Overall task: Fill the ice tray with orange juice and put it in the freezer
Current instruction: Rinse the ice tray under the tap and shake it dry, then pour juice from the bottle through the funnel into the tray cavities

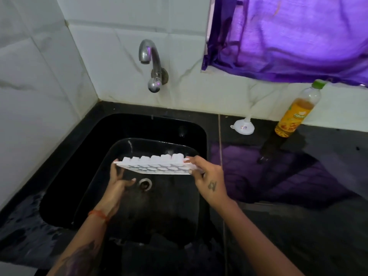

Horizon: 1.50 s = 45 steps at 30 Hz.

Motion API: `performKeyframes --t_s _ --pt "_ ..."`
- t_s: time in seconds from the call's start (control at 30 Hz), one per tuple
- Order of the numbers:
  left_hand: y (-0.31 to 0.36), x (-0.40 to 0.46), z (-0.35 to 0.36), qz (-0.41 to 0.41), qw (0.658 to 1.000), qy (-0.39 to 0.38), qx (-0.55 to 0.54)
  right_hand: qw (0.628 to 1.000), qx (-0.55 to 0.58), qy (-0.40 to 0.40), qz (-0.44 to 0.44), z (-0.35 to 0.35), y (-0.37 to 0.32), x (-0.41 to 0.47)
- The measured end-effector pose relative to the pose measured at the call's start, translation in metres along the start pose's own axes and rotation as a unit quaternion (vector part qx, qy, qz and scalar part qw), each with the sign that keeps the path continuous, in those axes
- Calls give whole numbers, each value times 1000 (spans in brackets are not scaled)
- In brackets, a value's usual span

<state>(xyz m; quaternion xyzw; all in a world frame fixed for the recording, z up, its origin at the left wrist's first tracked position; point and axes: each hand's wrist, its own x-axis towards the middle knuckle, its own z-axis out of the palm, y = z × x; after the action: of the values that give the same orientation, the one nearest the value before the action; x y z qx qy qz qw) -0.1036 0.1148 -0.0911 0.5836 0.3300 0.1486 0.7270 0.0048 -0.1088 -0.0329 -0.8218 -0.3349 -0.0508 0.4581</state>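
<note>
1. Head view, hard to see: the tray (pixel 157 166) is tilted steeply, its far long edge up, so the cells face toward the camera and slightly down; whether anything is in them cannot be told.
2. The left hand's (pixel 119 181) fingers are mostly hidden behind the tray's 9 o'clock end. The thumb sits on the rim and one fingertip pokes out below, so it holds that end.
3. The right hand (pixel 209 178) grips the 3 o'clock end, thumb on top, fingers curled under the edge. A small tattoo shows on its back.
4. Both forearms are cut off by the bottom edge. A red thread circles the left wrist.
5. The sink (pixel 65 176) is black and dim. Its walls and floor blur together, and only the drain (pixel 145 183) at 6 o'clock of the tray stands out.
6. The tray hangs above the basin, apart from the drain and well below the tap (pixel 151 62) at 12 o'clock on the tiled wall.
7. At 2 o'clock on the dark counter (pixel 298 226) lies a white funnel (pixel 243 126). Just right of it stands the juice bottle (pixel 296 113), green cap on, partly full. Its label is too blurred to read.
8. A purple curtain (pixel 298 36) hangs at 1 o'clock, cut off by the top and right edges, its reflection on the counter.
</note>
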Motion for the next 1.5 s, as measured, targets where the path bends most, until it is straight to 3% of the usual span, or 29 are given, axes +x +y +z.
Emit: performKeyframes --t_s 0.2,0.47,0.57,0.73,1.03,1.17,1.23,1.33,1.5 --pt "18 -2 32 68 991 5 112 980 101 47 162 -46 20 2" --pt "35 -32 140 46 970 -156 181 929 90 126 336 -163 96 -33" --pt "25 -48 187 11 961 -199 194 914 72 129 378 -202 127 -58" --pt "-4 -61 241 -13 948 -200 248 891 63 133 428 -236 162 -93" --pt "-35 -64 253 -49 924 -199 324 876 30 112 469 -235 183 -129" --pt "-25 -58 256 72 863 -119 486 877 -20 65 476 -241 183 -125" --pt "-13 -55 269 143 847 -109 500 879 -54 33 472 -247 181 -116" --pt "4 -41 304 224 819 -170 500 881 -107 2 462 -260 179 -88" --pt "3 -5 372 255 722 -293 573 908 -140 5 395 -279 180 -13"
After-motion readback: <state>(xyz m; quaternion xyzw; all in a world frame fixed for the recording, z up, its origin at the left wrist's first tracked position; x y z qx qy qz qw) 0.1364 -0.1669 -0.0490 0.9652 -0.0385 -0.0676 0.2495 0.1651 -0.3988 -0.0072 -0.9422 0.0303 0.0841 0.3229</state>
